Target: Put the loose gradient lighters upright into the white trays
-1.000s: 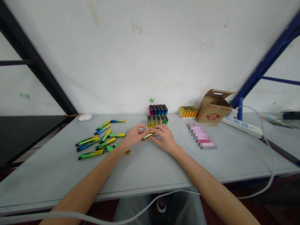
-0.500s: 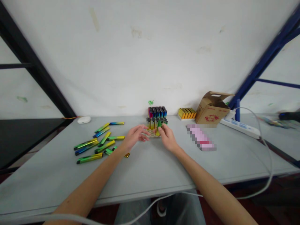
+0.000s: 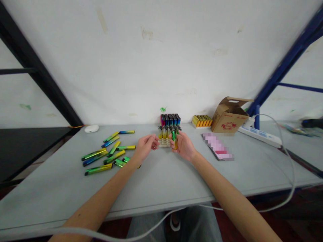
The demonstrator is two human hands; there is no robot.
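Note:
Between the fingers of my right hand [image 3: 184,145] is a green-and-yellow lighter [image 3: 174,139], nearly upright at the front right of a pale tray [image 3: 164,143]. Several yellow lighters with dark tops [image 3: 164,132] stand in the rear of that tray; its front slots show bare. Just left of the tray, my left hand [image 3: 147,145] has its fingers curled together, and whether anything small is between them is hidden. Loose green, yellow and blue lighters [image 3: 114,157] lie scattered on the table left of my left hand.
Behind the tray stands a block of red and blue lighters [image 3: 170,119]. To the right are a tray of yellow lighters [image 3: 202,121], an open cardboard box [image 3: 228,117], a blurred pink phone-like object [image 3: 218,147] and a power strip [image 3: 262,137]. A white case [image 3: 92,129] sits back left.
My right hand has turned palm-inward and shifted slightly right, with the green-and-yellow lighter in its fingers. The spread fingers of my left hand have drawn together, away from the tray.

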